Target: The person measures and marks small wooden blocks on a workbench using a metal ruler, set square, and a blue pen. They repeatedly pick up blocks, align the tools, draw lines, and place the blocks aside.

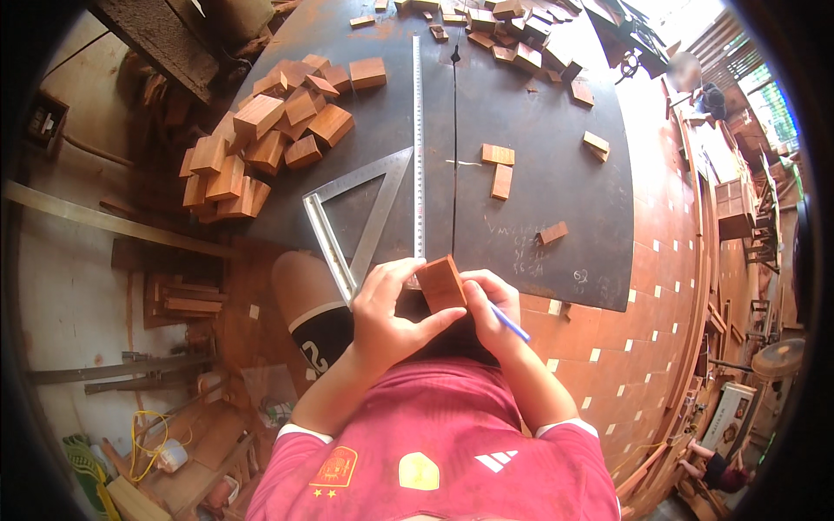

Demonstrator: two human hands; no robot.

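My left hand (388, 306) grips a reddish-brown wooden block (442, 283), tilted between thumb and fingers at the table's near edge. Against the block's right side rest the fingers of my right hand (492, 311), which are closed around a blue pen (510, 322) pointing down to the right. The pen's upper part is hidden by the fingers. A long steel ruler (418, 156) lies lengthwise on the dark table (556, 113), its near end beside the block. To its left is a metal triangular square (380, 213), close to my left hand.
Wooden blocks are heaped at the table's left (302, 108), and more blocks (527, 56) are scattered at the far right. Small loose pieces (501, 181) lie right of a dark slot (454, 174). Beyond is a tiled floor (647, 260); other people are in the background.
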